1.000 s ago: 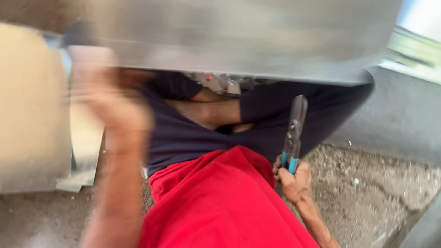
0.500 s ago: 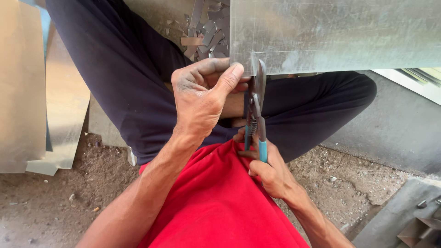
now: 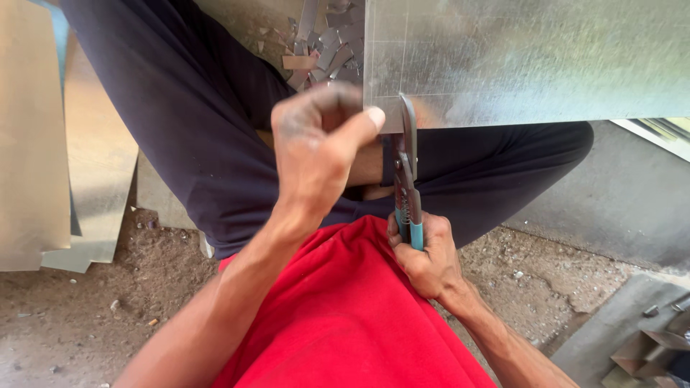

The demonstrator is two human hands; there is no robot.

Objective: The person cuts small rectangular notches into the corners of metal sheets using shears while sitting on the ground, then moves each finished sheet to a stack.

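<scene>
Two hands at work: left hand (image 3: 316, 154) now pinches the metal sheet (image 3: 525, 61) corner. Right hand (image 3: 425, 253) still grips the snips (image 3: 407, 176), blades now biting the sheet edge.

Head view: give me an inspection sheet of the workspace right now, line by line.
Surface: bare dirt floor with small stones; person sits cross-legged on it.
Job's things: metal sheet with scribed lines, over the lap; snips with blue handles, blades at the sheet's lower edge.
Clutter: metal offcuts piled beyond the legs; more sheets at the left.
Grips: left hand pinches the sheet's corner beside the blades; right hand clasps the snips' handles.
Cables: nothing seen.
Surroundings: concrete slab at the right; metal parts at the lower right.
</scene>
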